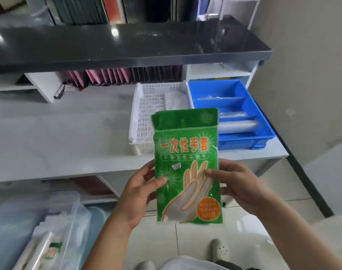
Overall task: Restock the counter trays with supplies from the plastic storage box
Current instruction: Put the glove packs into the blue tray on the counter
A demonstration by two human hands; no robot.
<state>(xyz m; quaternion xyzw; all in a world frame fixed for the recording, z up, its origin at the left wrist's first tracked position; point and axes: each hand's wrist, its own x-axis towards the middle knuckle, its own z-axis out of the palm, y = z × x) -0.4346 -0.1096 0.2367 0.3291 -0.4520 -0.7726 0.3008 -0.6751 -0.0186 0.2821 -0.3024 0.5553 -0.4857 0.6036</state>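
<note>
I hold a green glove packet (187,166) upright in the air before the counter's (68,133) front edge, my left hand (140,193) and right hand (238,188) each pinching a side. Beyond it, at the counter's right end, sit a white tray (146,114) and a blue tray (244,106); the plastic storage box (68,221) is at lower left.

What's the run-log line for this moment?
step: restock | hands: left hand and right hand hold green glove packet upright | white basket, blue tray on counter | packet not yet placed
</note>
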